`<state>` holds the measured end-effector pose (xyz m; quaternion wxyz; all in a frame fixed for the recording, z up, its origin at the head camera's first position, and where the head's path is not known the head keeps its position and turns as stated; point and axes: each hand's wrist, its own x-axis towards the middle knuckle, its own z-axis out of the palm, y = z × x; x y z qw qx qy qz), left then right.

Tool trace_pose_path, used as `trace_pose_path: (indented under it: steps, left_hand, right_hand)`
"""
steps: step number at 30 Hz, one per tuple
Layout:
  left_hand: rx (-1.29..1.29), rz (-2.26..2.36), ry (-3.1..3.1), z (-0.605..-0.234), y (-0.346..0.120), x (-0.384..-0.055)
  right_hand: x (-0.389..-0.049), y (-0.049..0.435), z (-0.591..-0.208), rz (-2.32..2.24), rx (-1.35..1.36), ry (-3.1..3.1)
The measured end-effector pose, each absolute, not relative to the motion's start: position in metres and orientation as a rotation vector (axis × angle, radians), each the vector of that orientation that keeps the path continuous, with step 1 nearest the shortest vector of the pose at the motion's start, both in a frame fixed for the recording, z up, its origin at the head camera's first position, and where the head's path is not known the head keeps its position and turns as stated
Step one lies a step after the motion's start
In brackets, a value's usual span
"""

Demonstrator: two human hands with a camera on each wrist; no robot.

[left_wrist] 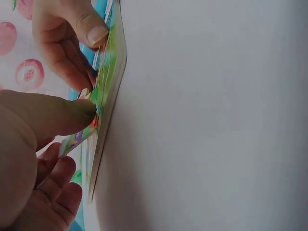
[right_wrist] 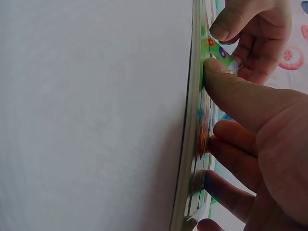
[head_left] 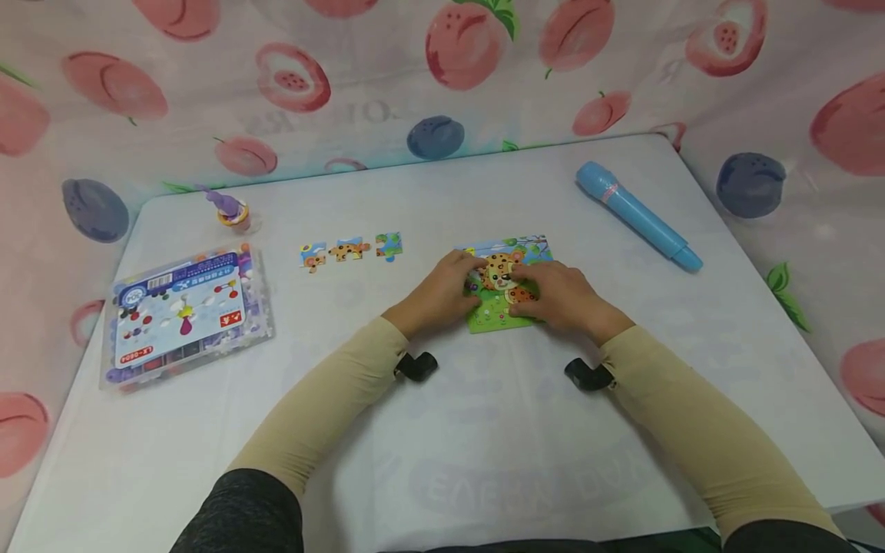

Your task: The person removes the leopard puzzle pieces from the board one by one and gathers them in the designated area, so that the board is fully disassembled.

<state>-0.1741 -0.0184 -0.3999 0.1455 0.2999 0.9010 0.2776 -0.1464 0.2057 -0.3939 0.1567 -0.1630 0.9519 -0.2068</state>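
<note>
A picture puzzle (head_left: 494, 321) with a spotted cartoon leopard and green grass lies flat on the white table. At its left edge my left hand (head_left: 442, 288) pinches a puzzle piece (left_wrist: 76, 139) between thumb and fingers. In the left wrist view this green piece is tilted up from the puzzle's surface. My right hand (head_left: 563, 296) rests on the right part of the puzzle, its thumb and fingertips spread over the leopard picture. Seen in the right wrist view, the right thumb (right_wrist: 216, 70) lies right beside the held piece. Fingers hide parts of the picture.
Several loose puzzle pieces (head_left: 349, 249) lie in a row left of the puzzle. Farther left are a clear plastic case (head_left: 180, 315) with a printed label and a small purple-topped toy (head_left: 231, 209). A blue microphone-shaped toy (head_left: 639, 216) lies at the back right.
</note>
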Motion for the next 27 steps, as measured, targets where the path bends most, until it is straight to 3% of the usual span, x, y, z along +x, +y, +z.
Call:
trace_pose_path:
  steps: [27]
  left_hand:
    - [0.851,0.757,2.545,-0.399,-0.022,-0.189]
  right_hand:
    - [-0.146,0.206,-0.393,-0.622,-0.469,2.716]
